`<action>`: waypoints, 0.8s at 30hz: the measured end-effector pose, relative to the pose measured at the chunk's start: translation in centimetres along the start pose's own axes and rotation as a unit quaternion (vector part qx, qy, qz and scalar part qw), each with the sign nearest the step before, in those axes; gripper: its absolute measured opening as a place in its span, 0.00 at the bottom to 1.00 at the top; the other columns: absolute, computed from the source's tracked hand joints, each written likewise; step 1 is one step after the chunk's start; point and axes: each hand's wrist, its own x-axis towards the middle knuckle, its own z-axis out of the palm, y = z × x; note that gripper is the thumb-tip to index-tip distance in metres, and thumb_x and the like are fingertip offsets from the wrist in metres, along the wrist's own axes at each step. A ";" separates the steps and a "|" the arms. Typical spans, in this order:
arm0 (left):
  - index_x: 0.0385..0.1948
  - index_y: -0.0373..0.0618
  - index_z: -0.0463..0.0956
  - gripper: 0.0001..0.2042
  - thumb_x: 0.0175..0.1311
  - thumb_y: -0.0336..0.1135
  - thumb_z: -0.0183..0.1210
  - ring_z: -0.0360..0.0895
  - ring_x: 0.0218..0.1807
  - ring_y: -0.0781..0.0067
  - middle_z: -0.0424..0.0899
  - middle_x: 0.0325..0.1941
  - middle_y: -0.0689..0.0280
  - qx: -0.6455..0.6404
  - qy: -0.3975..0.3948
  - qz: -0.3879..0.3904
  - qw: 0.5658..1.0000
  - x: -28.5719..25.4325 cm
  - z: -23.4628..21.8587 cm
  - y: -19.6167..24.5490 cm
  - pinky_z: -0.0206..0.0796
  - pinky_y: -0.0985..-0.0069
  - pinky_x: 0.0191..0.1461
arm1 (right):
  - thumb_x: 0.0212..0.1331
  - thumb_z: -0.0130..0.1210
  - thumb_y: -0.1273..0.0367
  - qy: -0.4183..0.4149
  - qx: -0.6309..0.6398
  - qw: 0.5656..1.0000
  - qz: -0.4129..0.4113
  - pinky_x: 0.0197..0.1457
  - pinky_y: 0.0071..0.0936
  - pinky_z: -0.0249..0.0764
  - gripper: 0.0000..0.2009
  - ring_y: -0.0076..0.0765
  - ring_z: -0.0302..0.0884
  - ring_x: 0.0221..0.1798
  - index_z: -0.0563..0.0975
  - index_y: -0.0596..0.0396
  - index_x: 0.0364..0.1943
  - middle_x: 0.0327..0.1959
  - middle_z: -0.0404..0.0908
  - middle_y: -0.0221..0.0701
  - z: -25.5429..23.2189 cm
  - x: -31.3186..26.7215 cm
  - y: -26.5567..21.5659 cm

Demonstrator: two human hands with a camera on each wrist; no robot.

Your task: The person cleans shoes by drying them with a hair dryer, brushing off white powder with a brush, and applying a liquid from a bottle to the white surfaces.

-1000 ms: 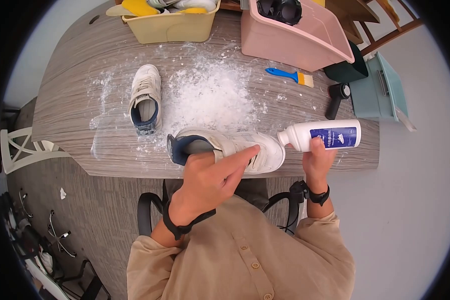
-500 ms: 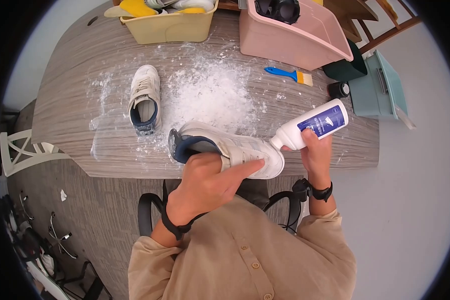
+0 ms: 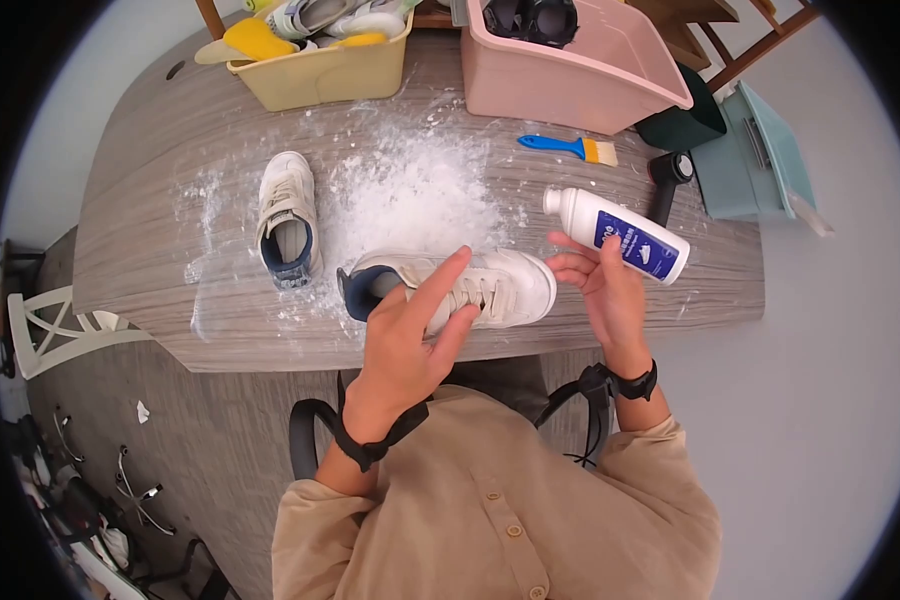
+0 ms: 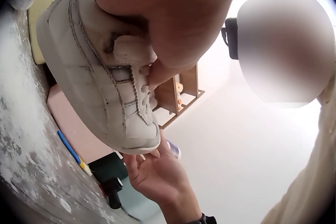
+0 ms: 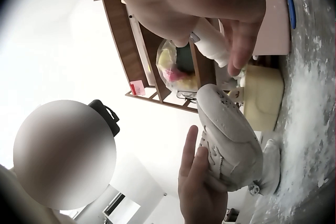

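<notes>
A white shoe (image 3: 505, 288) with a dark blue lining is held above the table's front edge, its toe to the right. The left hand (image 3: 400, 345) grips it at the opening, some fingers hidden inside, index finger and thumb extended over the laces. Beside the toe, the right hand (image 3: 610, 300) holds a white bottle (image 3: 625, 235) with a blue label, thumb on the label and other fingers spread toward the shoe. The bottle's neck points up and left, away from the shoe. In the right wrist view the toe of the shoe (image 5: 226, 116) shows small dark marks. A second shoe (image 3: 288, 220) stands on the table at left.
White powder (image 3: 420, 190) covers the middle of the table (image 3: 130, 240). Behind stand a yellow bin (image 3: 330, 80) with shoes and a pink bin (image 3: 560, 90) with black goggles. A blue-handled brush (image 3: 570, 149), a black tool (image 3: 665, 185) and a teal bin (image 3: 745, 165) are at right.
The bottle's neck has swung up and away from the shoe's toe, and the right hand's fingers have spread. The shoe has levelled slightly, while the left index finger has lifted off it.
</notes>
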 end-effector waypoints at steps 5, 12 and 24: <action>0.51 0.38 0.74 0.20 0.54 0.28 0.62 0.80 0.36 0.62 0.83 0.36 0.52 -0.080 0.081 -0.032 0.993 0.3 1.1 -0.4 0.70 0.74 0.42 | 0.67 0.47 0.67 0.016 -0.047 0.999 0.011 0.43 0.27 0.78 0.24 0.33 0.81 0.42 0.57 0.50 0.66 0.43 0.79 0.41 1.8 -0.3 -0.7; 0.51 0.38 0.74 0.18 0.59 0.31 0.60 0.79 0.33 0.69 0.82 0.35 0.52 -0.092 0.072 -0.087 0.989 1.0 1.4 0.0 0.69 0.77 0.39 | 0.62 0.53 0.68 -0.023 0.093 0.994 0.051 0.46 0.28 0.78 0.29 0.31 0.76 0.51 0.56 0.49 0.67 0.58 0.70 0.36 2.2 -0.3 0.1; 0.64 0.41 0.57 0.26 0.67 0.40 0.52 0.75 0.38 0.73 0.80 0.39 0.56 -0.127 0.018 -0.100 0.987 1.6 1.4 -0.2 0.65 0.77 0.44 | 0.48 0.62 0.80 -0.019 -0.007 0.999 -0.048 0.64 0.27 0.59 0.38 0.30 0.57 0.64 0.56 0.53 0.65 0.62 0.60 0.34 3.9 0.7 1.1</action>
